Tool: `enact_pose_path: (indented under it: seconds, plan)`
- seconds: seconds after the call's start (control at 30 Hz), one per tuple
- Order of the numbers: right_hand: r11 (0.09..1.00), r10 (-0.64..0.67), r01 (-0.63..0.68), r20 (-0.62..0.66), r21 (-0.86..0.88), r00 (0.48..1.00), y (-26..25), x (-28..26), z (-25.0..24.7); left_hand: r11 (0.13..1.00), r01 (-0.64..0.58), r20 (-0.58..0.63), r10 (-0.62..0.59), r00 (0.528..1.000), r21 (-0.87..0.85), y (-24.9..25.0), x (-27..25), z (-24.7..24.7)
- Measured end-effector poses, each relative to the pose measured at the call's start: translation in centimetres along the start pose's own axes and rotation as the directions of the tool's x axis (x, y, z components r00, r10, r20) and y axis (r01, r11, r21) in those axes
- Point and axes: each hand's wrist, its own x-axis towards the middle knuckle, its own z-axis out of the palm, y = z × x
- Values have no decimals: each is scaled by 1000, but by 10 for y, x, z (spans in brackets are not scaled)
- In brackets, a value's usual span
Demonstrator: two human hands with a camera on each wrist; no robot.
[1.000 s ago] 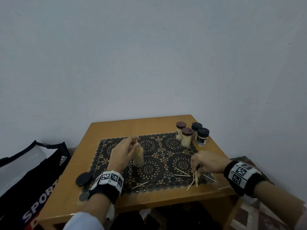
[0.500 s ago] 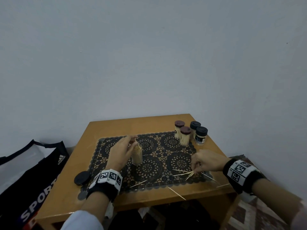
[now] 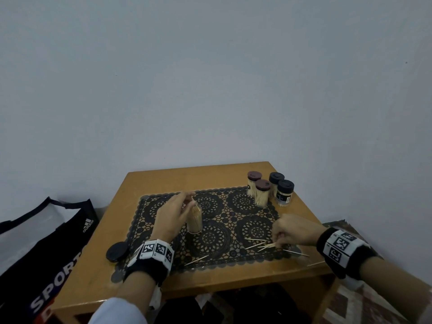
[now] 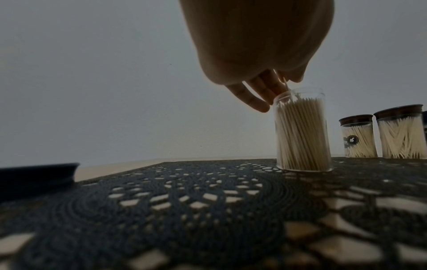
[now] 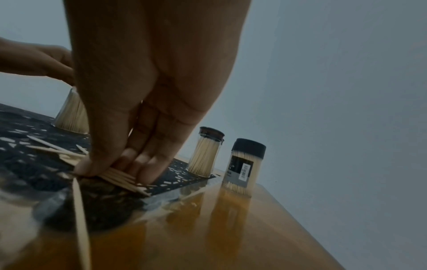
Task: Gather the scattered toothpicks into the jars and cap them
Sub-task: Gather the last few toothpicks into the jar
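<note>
your right hand (image 3: 295, 231) now pinches the loose toothpicks (image 3: 265, 245) flat into a bundle, ready to lift; beside it, your left hand (image 3: 171, 216) pinches one toothpick into the open jar (image 3: 194, 221).

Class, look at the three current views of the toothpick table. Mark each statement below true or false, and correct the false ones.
1. The open jar stands upright on the lace mat. True.
2. Four capped jars stand at the table's far right corner. True.
3. The right hand is lifting a capped jar. False: its fingertips gather loose toothpicks on the mat.
4. The black lid sits on the open jar. False: it lies on the table by the left wrist.
5. The left hand holds a toothpick at the open jar's mouth. True.
</note>
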Motion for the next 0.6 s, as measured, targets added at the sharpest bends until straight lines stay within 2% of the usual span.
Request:
enact_pose_path:
  seconds: [0.33,0.43,0.6]
  plan:
    - [996,84,-84,115,-7,990,-9,3,0,1000,-6,2,6,1000,-9,-3,0,1]
    - [998,67,-64,90,-27,994,-8,4,-1,1000,-17,2,17,1000,0,-4,2,2]
    - [997,64,-65,-37,-40,997,-3,9,-6,997,-81,-7,81,997,5,-3,2,2]
